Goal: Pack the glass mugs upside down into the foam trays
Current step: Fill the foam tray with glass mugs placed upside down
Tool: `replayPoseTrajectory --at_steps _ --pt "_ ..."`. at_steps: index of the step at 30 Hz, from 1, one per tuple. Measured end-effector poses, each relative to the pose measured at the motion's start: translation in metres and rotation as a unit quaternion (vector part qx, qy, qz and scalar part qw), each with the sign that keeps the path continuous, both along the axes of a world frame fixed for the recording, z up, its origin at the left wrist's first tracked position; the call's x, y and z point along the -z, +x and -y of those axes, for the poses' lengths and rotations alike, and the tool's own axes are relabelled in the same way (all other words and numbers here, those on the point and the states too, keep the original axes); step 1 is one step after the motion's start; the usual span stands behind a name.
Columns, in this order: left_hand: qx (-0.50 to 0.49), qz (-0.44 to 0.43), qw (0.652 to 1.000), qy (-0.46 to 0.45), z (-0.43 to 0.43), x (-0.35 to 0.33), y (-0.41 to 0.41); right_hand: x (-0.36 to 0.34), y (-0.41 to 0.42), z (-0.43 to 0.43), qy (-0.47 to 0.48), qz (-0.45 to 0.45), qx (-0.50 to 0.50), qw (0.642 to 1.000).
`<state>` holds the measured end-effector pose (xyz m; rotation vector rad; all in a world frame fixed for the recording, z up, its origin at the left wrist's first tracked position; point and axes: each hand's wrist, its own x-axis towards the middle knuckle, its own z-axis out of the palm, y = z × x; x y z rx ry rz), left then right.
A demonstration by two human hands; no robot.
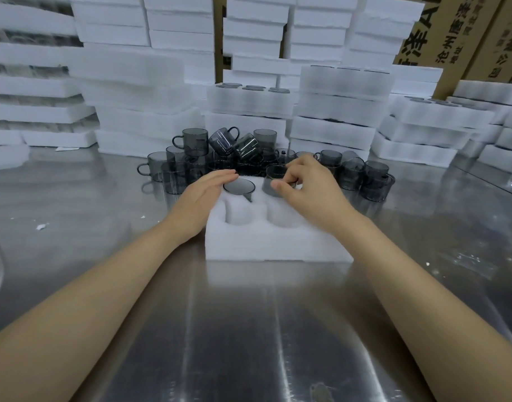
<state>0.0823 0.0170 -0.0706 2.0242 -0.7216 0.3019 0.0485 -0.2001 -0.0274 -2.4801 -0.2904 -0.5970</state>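
- Right hand (304, 184) grips a mug (275, 181) standing upright over the foam tray's (278, 242) far-right pocket, only partly in.
- Left hand (204, 195) lies flat and open beside the seated mug (239, 186) in the far-left pocket.
- Two near-edge pockets are empty; the mug pile (220, 152) lies just beyond the tray.

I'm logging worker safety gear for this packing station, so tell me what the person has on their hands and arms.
Nothing that shows. The left hand and right hand are bare, with no gloves, rings or wrist straps in view. Both forearms are uncovered to the frame edge, with no sleeves visible.
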Motion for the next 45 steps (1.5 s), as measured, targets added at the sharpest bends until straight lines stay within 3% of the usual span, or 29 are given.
replayPoseTrajectory --at_steps 5,8,10,12,14,17,20,24,27,32,39,45 --pt "-0.06 0.017 0.997 -0.053 0.001 -0.002 0.001 -0.006 -0.005 -0.002 -0.095 -0.016 0.035 0.995" --pt "-0.047 0.005 0.997 -0.056 0.005 -0.007 0.002 -0.007 -0.009 -0.01 -0.163 -0.007 0.053 0.985" --pt "-0.059 -0.003 0.998 -0.022 0.005 -0.017 0.006 -0.008 -0.011 -0.015 -0.203 0.001 0.061 0.977" --pt "-0.119 0.038 0.989 0.08 0.009 -0.031 0.013 -0.01 -0.013 -0.019 -0.245 0.012 0.065 0.967" --pt "-0.208 0.112 0.951 0.199 0.025 -0.045 0.025 -0.012 -0.017 -0.024 -0.279 0.019 0.07 0.957" --pt "-0.327 0.187 0.858 0.35 0.063 -0.054 0.042 -0.016 -0.02 -0.029 -0.306 0.019 0.08 0.949" --pt "-0.342 0.239 0.822 0.389 0.08 -0.051 0.054 -0.014 -0.017 -0.025 -0.297 0.019 0.073 0.952" --pt "-0.25 0.264 0.831 0.421 0.076 -0.047 0.076 -0.009 -0.012 -0.018 -0.264 0.003 0.047 0.963" --pt "-0.196 0.217 0.842 0.454 0.074 -0.045 0.087 -0.005 -0.007 -0.018 -0.276 0.0 0.044 0.96" --pt "-0.207 0.129 0.872 0.425 0.072 -0.047 0.088 0.003 -0.008 -0.019 -0.276 -0.035 0.031 0.96" --pt "-0.235 0.085 0.91 0.331 0.074 -0.048 0.075 0.003 -0.002 -0.022 -0.383 -0.075 0.033 0.92" --pt "-0.227 0.084 0.919 0.312 0.072 -0.05 0.074 -0.001 0.0 -0.022 -0.349 -0.095 0.0 0.932"
